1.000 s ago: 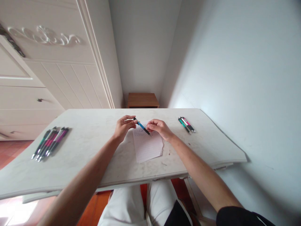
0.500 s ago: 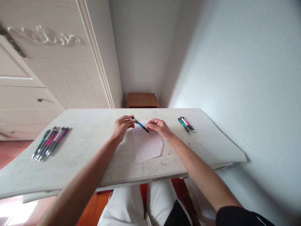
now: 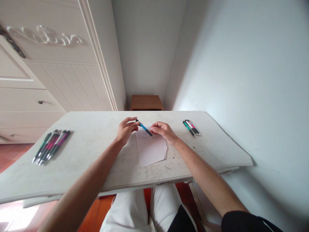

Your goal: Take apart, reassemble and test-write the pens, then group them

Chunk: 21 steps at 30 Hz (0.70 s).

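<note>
Barely anything has shifted: the blue pen's (image 3: 144,128) dark tip has crept slightly toward the right hand (image 3: 164,130), so it is still worked between both hands. The left hand (image 3: 125,130) pinches its back end and the right's curled fingers close on the tip, over the paper's (image 3: 152,149) top edge. It has a slim blue barrel and a black grip. More pens (image 3: 51,146) lie far left of the paper, and a smaller bunch (image 3: 191,127) lies to its right.

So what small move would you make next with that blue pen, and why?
Probably lower the tip of the blue pen onto the lined paper: the left hand and right hand pinch its two ends just above the sheet, tip slanting down toward it.
</note>
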Available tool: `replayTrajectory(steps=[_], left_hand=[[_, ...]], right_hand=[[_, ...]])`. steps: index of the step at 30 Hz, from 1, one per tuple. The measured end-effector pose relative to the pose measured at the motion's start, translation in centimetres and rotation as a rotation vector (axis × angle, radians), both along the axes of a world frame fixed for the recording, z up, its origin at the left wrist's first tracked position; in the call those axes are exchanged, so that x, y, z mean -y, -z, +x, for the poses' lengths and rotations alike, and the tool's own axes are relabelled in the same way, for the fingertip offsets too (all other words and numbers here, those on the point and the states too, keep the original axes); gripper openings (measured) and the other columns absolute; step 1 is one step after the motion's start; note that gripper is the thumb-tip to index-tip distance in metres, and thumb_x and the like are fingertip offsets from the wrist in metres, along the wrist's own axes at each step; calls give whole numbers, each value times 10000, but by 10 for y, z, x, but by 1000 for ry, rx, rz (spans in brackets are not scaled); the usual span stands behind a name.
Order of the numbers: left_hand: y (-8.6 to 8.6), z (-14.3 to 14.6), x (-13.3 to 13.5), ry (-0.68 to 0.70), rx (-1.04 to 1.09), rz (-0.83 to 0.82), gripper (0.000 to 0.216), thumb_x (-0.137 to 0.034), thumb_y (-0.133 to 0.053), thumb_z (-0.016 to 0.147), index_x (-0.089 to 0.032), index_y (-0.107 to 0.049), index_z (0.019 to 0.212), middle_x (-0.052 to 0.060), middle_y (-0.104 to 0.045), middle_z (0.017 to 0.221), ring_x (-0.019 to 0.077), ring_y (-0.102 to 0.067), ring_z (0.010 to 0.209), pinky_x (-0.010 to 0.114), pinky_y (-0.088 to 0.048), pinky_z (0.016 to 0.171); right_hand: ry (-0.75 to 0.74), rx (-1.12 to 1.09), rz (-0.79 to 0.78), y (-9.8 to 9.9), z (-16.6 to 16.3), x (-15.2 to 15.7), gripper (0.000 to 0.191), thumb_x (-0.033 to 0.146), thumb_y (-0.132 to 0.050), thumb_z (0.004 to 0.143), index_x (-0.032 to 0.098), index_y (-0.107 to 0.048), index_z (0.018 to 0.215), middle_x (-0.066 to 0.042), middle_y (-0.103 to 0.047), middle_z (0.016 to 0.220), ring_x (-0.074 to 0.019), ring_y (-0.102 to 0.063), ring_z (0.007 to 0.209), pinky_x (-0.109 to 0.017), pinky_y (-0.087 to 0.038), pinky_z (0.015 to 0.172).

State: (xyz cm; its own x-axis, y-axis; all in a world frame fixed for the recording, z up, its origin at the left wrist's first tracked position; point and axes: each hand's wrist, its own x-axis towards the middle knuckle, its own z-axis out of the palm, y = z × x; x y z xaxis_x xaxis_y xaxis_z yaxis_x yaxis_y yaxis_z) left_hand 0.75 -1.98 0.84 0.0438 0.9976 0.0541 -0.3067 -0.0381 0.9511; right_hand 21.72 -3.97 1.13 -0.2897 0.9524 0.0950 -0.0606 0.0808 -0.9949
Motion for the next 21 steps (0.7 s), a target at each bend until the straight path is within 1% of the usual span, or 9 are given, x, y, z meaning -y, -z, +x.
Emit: replayTrajectory(steps=[4,8,14,21], left_hand=[[-1,1,0,5,-9,24,487,-328,-890,537,-130,-637,903,27,-700,674,107,-571,534,281,-471,600],[-2,2,1,7,-4,38,480,-322,-896,525,-110,-658,884,45,-706,691,104,-568,536,276,-469,595],[-3,0,1,-6,55,17,525,-337,-895,538,-127,-650,951,30,-711,707,105,-590,542,271,-484,604],[-4,2,4,7,39,30,601,-361,-885,574,-131,-648,1076,61,-742,786,114,-614,591,298,-517,672]], right_hand=[[-1,5,3,0,0,0,330,447,-789,687,172,-676,832,-24,-712,779,-136,-619,695,-291,-487,709],[-5,19,12,0,0,1,335,452,-784,692,169,-674,832,-23,-709,775,-132,-612,690,-285,-481,703],[-2,20,4,-2,-1,1,333,450,-790,682,173,-671,824,-10,-689,750,-129,-602,683,-277,-486,683],[-31,32,9,-6,-2,4,338,442,-792,681,167,-685,846,-12,-683,767,-119,-581,663,-255,-471,627]])
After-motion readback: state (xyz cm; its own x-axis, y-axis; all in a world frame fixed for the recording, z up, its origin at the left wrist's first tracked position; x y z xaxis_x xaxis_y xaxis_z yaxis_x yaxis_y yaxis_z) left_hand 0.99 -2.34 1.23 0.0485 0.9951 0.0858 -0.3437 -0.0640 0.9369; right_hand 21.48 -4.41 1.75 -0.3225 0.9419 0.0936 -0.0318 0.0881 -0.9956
